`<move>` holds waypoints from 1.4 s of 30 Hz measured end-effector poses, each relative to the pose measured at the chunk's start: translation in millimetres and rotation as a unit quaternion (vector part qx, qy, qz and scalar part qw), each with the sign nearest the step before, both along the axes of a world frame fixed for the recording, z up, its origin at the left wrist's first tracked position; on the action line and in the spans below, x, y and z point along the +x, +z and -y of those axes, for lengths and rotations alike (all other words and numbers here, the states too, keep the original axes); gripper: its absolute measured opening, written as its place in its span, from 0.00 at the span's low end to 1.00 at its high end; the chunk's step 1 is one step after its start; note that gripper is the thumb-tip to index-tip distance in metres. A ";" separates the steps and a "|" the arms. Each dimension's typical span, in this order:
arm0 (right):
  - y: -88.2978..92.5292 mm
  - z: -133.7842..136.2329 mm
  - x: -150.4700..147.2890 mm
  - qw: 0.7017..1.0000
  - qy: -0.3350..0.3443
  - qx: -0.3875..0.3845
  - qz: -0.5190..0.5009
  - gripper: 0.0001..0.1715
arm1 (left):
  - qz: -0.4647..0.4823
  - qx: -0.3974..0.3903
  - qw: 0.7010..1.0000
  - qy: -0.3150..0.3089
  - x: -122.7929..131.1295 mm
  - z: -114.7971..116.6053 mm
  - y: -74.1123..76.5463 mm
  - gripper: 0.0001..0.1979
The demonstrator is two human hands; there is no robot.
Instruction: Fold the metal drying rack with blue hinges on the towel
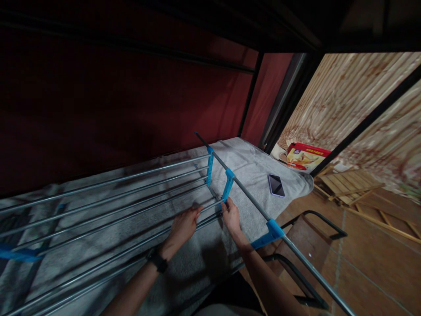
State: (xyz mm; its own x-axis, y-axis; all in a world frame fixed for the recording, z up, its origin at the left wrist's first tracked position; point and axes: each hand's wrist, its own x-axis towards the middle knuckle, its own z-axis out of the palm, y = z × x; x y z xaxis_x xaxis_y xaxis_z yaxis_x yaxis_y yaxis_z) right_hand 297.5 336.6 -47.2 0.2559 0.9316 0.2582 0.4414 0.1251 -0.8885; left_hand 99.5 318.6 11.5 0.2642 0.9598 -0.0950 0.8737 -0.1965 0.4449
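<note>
A rack of grey metal rods [131, 179] joined by blue plastic brackets [209, 166] lies over a grey cloth [237, 149]. My left hand [187, 224], with a dark watch on its wrist, is closed around one of the rods near its right end. Just right of it, my right hand [231, 216] grips the lower end of the middle blue bracket [227, 186], where a rod meets it. A long pole [251, 199] runs diagonally through the tops of the brackets, above my right hand. Another blue bracket [268, 235] sits on the pole near my right forearm.
A phone [276, 185] lies on the cloth to the right. Beyond the edge are a red and yellow box [306, 156], wooden slatted pieces [350, 184] and a brown chair [304, 241] on the tiled floor. Dark frame bars stand around the cloth-covered surface.
</note>
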 end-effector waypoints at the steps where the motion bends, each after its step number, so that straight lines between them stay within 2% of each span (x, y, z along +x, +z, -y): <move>1: 0.5 0.2 -0.3 1.000 -0.001 0.001 0.004 0.16 | -0.001 0.002 1.000 0.000 -0.1 0.0 -1.0 0.21; 6: -1.3 0.7 -2.1 1.000 -0.011 -0.004 0.016 0.16 | -0.002 0.013 1.000 -0.003 -0.2 -0.1 -2.7 0.21; 10: -5.3 1.0 -6.5 1.000 -0.019 0.002 0.005 0.16 | -0.002 0.028 1.000 -0.013 2.4 0.3 1.6 0.20; 12: -7.4 0.6 -7.8 1.000 -0.030 0.002 -0.001 0.17 | -0.016 0.067 0.997 -0.018 5.3 4.3 3.8 0.20; 14: -9.8 -0.5 -6.2 1.000 -0.021 0.005 -0.014 0.19 | -0.031 0.138 0.989 -0.034 8.6 12.7 2.8 0.22; 17: -15.8 -1.4 1.8 0.998 0.009 0.002 -0.061 0.23 | -0.039 0.215 0.971 -0.093 11.6 31.6 -10.8 0.26; 19: -21.8 0.3 8.0 0.997 0.011 -0.014 -0.080 0.24 | -0.040 0.206 0.969 -0.132 11.0 42.9 -27.6 0.24; 20: -25.0 1.8 10.3 0.997 0.009 -0.023 -0.079 0.24 | -0.046 0.188 0.972 -0.133 9.9 46.8 -36.6 0.23; 23: -34.0 7.6 11.4 0.997 0.011 -0.039 -0.064 0.25 | -0.082 0.106 0.989 -0.058 4.7 49.2 -57.9 0.21; 25: -37.8 10.8 8.2 0.998 0.004 -0.045 -0.040 0.27 | -0.098 0.061 0.993 -0.023 1.3 45.4 -62.6 0.21; 28: -40.3 12.7 2.8 0.999 -0.018 -0.049 0.002 0.30 | -0.106 0.037 0.993 -0.046 -0.8 39.3 -58.1 0.21; 32: -41.1 12.5 2.0 0.998 -0.015 -0.045 0.030 0.29 | -0.121 0.021 0.991 -0.057 2.5 37.2 -48.9 0.27; 38: -42.3 18.8 7.9 0.997 0.015 -0.061 0.050 0.33 | -0.070 -0.003 0.998 -0.008 9.6 41.0 -38.5 0.26; 42: -50.9 18.1 16.9 0.994 0.033 -0.080 0.071 0.35 | -0.050 -0.002 0.999 0.006 12.3 42.0 -33.7 0.22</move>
State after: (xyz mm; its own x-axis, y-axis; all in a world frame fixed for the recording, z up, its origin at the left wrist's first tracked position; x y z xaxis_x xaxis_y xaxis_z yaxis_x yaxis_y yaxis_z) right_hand 314.5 318.5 -98.1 0.1644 0.9771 0.1352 0.5589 0.0206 -0.8290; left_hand 111.9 276.6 -22.2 0.2424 0.9621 -0.1249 0.9157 -0.1844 0.3571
